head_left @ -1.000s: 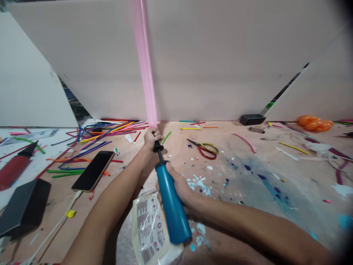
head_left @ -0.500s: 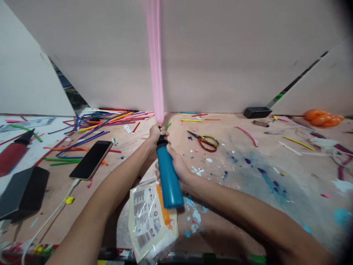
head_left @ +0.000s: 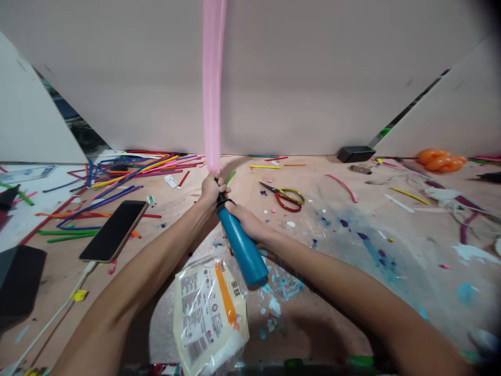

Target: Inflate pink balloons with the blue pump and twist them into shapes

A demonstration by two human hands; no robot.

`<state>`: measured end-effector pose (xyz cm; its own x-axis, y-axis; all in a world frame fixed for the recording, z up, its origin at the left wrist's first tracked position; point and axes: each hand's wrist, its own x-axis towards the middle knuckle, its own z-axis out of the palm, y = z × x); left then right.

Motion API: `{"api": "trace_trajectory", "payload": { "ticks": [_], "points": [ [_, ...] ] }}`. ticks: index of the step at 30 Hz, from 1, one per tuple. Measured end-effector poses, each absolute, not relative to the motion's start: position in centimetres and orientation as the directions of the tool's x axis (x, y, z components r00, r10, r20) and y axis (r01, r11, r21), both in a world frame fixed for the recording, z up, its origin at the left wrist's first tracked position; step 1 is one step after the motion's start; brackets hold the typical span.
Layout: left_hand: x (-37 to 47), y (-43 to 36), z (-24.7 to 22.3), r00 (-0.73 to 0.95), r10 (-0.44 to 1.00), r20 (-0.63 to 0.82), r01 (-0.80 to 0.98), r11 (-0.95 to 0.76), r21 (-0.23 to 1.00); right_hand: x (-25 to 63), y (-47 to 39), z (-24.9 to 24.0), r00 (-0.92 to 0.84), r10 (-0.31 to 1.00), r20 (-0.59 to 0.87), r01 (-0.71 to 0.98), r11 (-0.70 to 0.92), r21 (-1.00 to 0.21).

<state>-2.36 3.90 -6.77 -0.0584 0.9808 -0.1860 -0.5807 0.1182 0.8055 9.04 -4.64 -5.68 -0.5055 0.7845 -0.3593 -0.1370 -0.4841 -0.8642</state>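
The blue hand pump (head_left: 243, 248) sits at the middle of the scene, tilted, its nozzle up and away from the person and its butt low over a plastic-wrapped packet (head_left: 211, 316). 1 second back its black rod showed between barrel and nozzle; now the barrel is pushed right up to the nozzle, so the stroke is closed and another puff of air has gone in. Above the pump's nozzle the pink balloon (head_left: 213, 83) stands almost straight up, running out of the top of the view, a long thin tube that looks fuller and straighter than before.

The left hand (head_left: 210, 191) is closed tight around the balloon's neck at the nozzle, pinching it in place. The right hand (head_left: 247, 223) is wrapped around the upper part of the barrel, just below the left.

Right of the pump lie red-handled scissors (head_left: 285, 197); left of it a dark phone (head_left: 114, 231) rests on the table (head_left: 391, 235), with loose balloon strips (head_left: 117, 183) beyond it.
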Motion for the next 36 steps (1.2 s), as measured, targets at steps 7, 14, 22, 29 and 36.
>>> {"api": "trace_trajectory", "payload": {
  "ticks": [7,14,22,29,36],
  "points": [
    [-4.7,5.6,-6.2,-0.152,0.984,-0.09,-0.376,0.027,0.926,10.0,-4.7,-5.1,-0.537,0.807,-0.247,0.084,-0.24,-0.967],
    [-9.2,6.3,-8.2,-0.223,0.951,0.215,0.261,-0.154,0.953,20.2,3.1,-2.7,-0.086,0.963,0.255,0.688,0.242,-0.684],
    [-8.0,6.2,-10.2,0.148,0.943,0.297,0.632,-0.321,0.706,33.1,7.1,-6.3,0.264,0.913,0.312,0.891,-0.108,-0.44],
    [-9.0,5.6,-9.8,0.3,0.907,0.294,0.717,-0.418,0.557,31.0,9.3,-6.3,0.308,0.925,0.221,0.276,0.135,-0.951],
    [-8.4,5.4,-9.7,0.283,0.912,0.297,0.724,-0.407,0.558,25.7,6.4,-8.6,0.035,0.949,0.312,0.655,0.214,-0.725]
  ]
}}
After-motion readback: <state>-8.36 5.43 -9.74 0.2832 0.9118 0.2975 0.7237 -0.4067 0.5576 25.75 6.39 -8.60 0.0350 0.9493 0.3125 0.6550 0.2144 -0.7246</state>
